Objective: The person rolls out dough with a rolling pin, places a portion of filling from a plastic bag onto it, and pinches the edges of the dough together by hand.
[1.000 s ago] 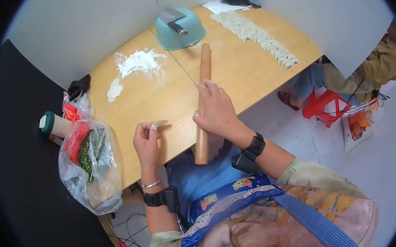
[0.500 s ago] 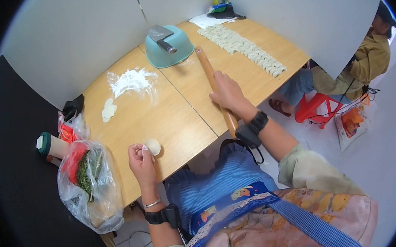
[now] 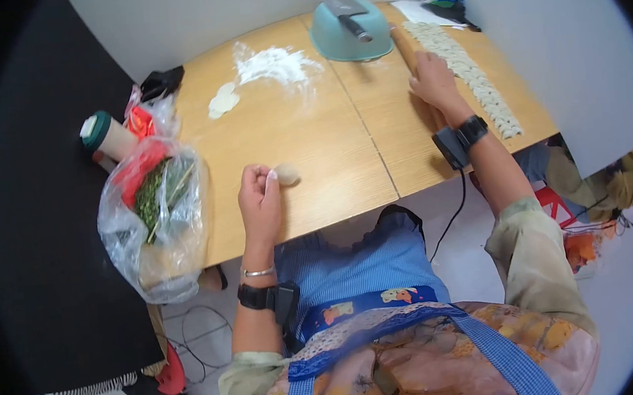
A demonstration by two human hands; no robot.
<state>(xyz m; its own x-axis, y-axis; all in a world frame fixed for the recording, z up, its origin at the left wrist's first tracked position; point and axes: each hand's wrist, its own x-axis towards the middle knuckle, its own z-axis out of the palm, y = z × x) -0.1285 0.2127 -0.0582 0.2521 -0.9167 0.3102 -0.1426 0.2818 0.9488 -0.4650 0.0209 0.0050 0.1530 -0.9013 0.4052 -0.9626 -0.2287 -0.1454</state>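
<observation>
My R hand (image 3: 434,80) is closed on the rolling pin (image 3: 407,48), hiding its middle; the pin lies btwn the upturned bowl (image 3: 351,36) and the dumplings (image 3: 471,71). My L hand (image 3: 259,195) pinches a dough round (image 3: 286,174), prob. thin, blurred at its edge. Cleaver (image 3: 346,13) on bowl, flour (image 3: 275,66) w/ flat rounds (image 3: 224,100) nearby on the wood table (image 3: 311,138). Seated person (image 3: 631,181) at R, mostly cut off by the partition (image 3: 568,62).

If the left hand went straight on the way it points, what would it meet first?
The left hand would probably meet the white powder first; the flat dough rounds seem just left, though depth is unclear.
</observation>
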